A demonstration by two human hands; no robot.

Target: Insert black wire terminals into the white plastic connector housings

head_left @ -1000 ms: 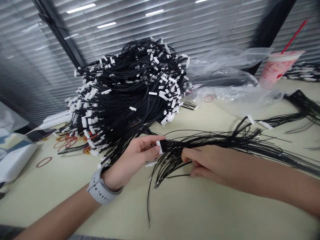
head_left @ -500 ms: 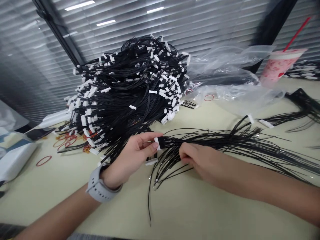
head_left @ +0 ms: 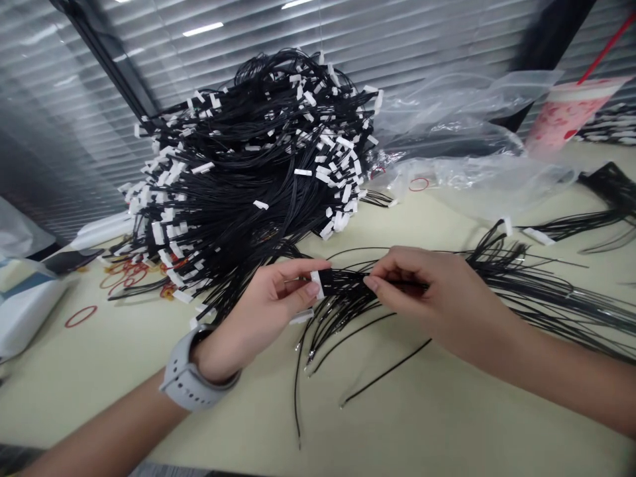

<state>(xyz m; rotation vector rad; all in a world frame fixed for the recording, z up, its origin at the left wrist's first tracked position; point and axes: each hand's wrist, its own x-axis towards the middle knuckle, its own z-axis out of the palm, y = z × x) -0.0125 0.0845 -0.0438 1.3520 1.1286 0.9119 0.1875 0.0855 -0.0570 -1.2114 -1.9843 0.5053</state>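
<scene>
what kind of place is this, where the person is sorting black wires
Probably a workshop or small assembly bench, perhaps in an office. The signs are the big heap of thin black wires with white connectors, the clear plastic bags, and the grey slatted blinds behind the pale table.

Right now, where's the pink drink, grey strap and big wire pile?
Pink drink (head_left: pixel 569 119): head view, side of the cup.
Grey strap (head_left: pixel 181 374): head view, outer face.
Big wire pile (head_left: pixel 248 182): head view, black wires in its middle.
</scene>
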